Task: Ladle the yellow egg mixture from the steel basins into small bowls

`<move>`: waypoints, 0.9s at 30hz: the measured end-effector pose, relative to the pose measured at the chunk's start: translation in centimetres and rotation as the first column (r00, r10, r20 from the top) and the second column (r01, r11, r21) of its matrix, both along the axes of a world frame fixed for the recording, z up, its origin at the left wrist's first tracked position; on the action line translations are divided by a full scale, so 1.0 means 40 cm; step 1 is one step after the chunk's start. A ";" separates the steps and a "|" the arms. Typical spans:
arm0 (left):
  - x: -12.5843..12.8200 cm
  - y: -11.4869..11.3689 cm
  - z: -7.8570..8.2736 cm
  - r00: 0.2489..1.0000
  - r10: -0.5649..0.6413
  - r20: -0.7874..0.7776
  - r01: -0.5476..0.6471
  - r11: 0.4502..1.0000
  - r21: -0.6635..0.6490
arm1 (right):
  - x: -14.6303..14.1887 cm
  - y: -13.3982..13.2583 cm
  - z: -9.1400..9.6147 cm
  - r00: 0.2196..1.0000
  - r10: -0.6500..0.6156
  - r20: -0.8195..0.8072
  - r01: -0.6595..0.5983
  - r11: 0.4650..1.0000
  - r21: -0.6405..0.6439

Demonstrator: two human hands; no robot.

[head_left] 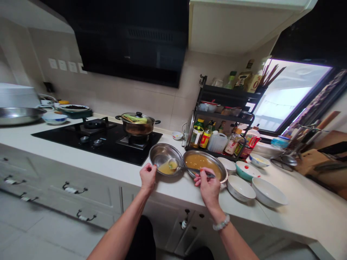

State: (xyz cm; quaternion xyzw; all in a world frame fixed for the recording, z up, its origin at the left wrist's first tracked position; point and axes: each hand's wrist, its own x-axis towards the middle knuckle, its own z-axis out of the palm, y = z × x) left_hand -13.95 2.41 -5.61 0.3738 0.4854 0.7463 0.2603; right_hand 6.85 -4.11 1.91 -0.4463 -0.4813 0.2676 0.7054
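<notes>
The left hand (148, 177) pinches the rim of a steel bowl (159, 153) at the bowl's seven o'clock, thumb on top and fingers tucked under the edge. The right hand (208, 186) has its fingers curled together around the handle end of a ladle (173, 165). The ladle's cup sits in the yellow liquid pooled at the bowl's five o'clock side. At the bowl's three o'clock, touching it, stands a wide steel pan (221, 169) filled with brown broth; the ladle's handle crosses its near rim. Both stand on the pale counter (81, 159). At the bowl's eleven o'clock a lidded pot (137, 124) stands on the black hob (103, 141). Two white bowls (240, 187) lie at the pan's four o'clock.
</notes>
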 end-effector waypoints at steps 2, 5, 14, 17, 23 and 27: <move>0.000 0.000 0.000 1.000 -0.001 0.001 0.001 1.000 -0.003 | -0.002 -0.002 0.002 1.000 -0.012 0.025 0.012 1.000 0.018; 0.000 0.000 0.001 1.000 -0.002 0.006 0.002 1.000 -0.006 | 0.000 0.001 0.001 0.999 -0.028 0.025 0.027 0.999 0.023; -0.001 0.003 -0.004 1.000 -0.008 0.013 0.008 1.000 0.004 | 0.016 0.025 -0.014 0.987 -0.004 -0.162 -0.004 0.999 -0.053; -0.001 0.004 -0.006 1.000 -0.012 0.014 0.012 1.000 0.014 | 0.019 0.027 -0.008 0.978 -0.003 -0.210 -0.010 0.998 -0.062; -0.001 0.006 -0.010 1.000 -0.013 0.017 0.012 1.000 0.006 | 0.046 0.017 0.032 0.965 -0.031 -0.260 0.022 0.999 -0.037; -0.001 0.009 -0.014 0.999 -0.024 0.028 0.024 1.000 0.008 | 0.096 0.015 0.063 0.959 -0.089 -0.268 0.092 0.996 -0.001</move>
